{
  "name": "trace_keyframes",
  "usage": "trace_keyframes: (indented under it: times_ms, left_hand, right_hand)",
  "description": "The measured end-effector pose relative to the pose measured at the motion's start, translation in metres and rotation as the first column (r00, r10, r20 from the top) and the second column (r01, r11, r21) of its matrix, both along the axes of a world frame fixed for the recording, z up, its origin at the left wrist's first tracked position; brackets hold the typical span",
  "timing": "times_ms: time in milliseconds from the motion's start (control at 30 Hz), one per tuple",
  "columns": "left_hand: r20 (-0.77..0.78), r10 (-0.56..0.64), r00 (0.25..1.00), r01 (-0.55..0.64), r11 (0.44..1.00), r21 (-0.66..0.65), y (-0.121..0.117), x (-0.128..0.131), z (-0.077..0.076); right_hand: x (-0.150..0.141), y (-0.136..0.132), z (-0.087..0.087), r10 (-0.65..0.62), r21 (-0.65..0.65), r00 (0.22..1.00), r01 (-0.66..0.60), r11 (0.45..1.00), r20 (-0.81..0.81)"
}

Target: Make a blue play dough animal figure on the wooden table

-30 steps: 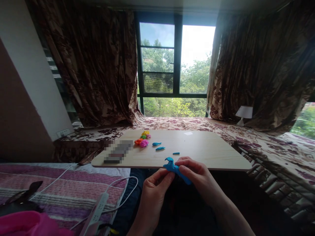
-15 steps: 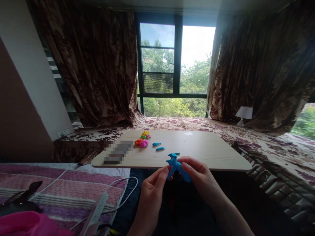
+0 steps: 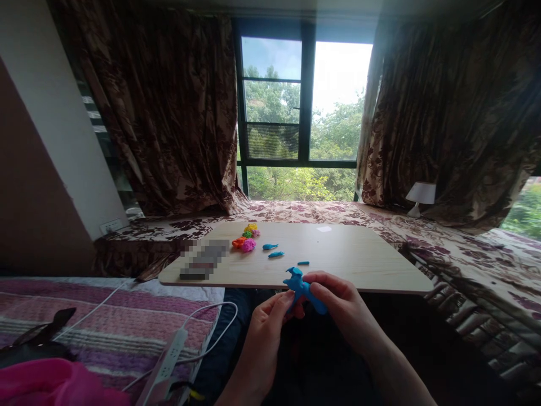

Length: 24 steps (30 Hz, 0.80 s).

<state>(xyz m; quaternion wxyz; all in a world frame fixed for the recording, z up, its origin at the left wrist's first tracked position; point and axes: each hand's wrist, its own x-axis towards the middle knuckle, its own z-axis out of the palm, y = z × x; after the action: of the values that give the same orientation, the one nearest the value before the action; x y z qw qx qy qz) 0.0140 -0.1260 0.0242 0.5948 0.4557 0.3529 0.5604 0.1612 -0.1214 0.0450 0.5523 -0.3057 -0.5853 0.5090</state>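
Note:
A blue clay figure (image 3: 301, 288) with a small hooked top is held in front of the near edge of a wooden lap table (image 3: 350, 259). My right hand (image 3: 338, 301) wraps round its right end. My left hand (image 3: 270, 316) pinches its lower left part with thumb and fingertips. On the table lie three small blue clay bits (image 3: 269, 246) (image 3: 275, 255) (image 3: 302, 263) and a cluster of orange, pink, yellow and green clay lumps (image 3: 245, 239).
A blurred dark flat object (image 3: 203, 260) lies at the table's left end. A white power strip with cable (image 3: 169, 358) rests on the striped blanket at lower left. A small white lamp (image 3: 419, 196) stands on the window seat; brown curtains frame the window.
The blue clay figure was turned more upright between my hands and the left fingers shifted to its lower part. The view drifted slightly.

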Motion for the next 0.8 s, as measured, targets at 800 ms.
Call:
trace_keyframes:
  times_ms: [800]
  left_hand:
    - [-0.022, 0.124, 0.992, -0.125, 0.992, -0.032, 0.000, 0.005, 0.004]
  right_hand:
    - [0.008, 0.006, -0.001, -0.145, 0.030, 0.989, 0.144, 0.989, 0.023]
